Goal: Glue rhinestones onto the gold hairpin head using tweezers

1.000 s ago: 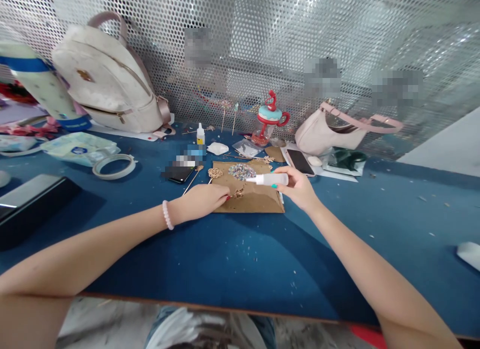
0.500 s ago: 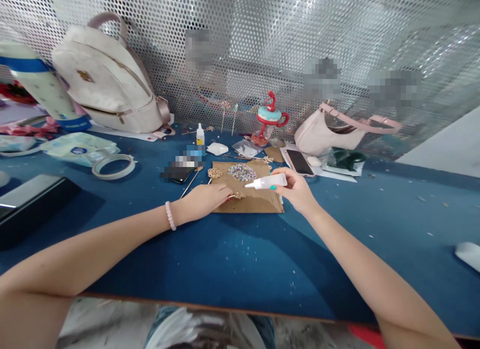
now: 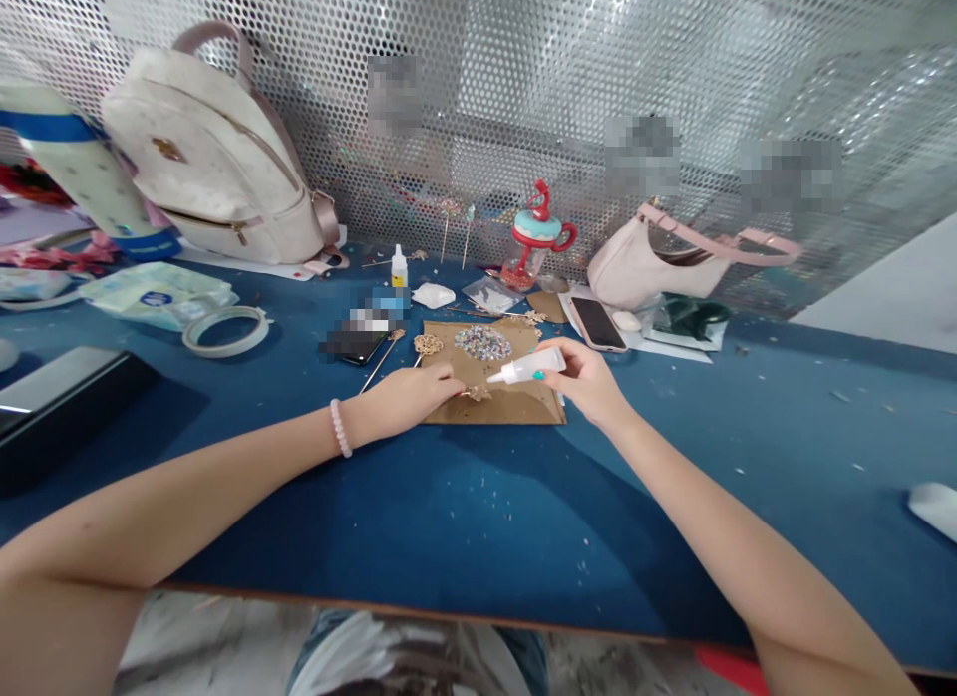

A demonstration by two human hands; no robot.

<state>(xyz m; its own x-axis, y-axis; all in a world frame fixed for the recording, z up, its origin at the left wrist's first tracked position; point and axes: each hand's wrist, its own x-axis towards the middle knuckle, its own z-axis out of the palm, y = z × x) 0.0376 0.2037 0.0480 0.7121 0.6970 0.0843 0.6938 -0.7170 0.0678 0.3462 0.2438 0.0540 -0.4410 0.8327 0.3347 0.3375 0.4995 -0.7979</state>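
My left hand (image 3: 410,395) is closed on a small gold ornament (image 3: 477,392), held low over a brown cardboard piece (image 3: 523,405). In my right hand (image 3: 587,379) is a white tube (image 3: 529,365), pinched between thumb and fingers. Its narrow nozzle points left and down, just above the ornament; whether they touch is too small to tell. A pile of multicoloured beads (image 3: 482,343) lies on the cardboard behind the nozzle. At the cardboard's left edge is a round gold piece (image 3: 429,345) on a stick.
Behind the cardboard stand a small glue bottle (image 3: 399,267) and a red-handled cup (image 3: 532,239). A phone (image 3: 598,323) and pink handbag (image 3: 643,261) are at the right. A tape roll (image 3: 225,333), backpack (image 3: 216,163) and black box (image 3: 71,402) are at the left.
My right hand has moved slightly left and tilted the tube, so its nozzle is lower and nearer the ornament. My left hand has barely shifted.
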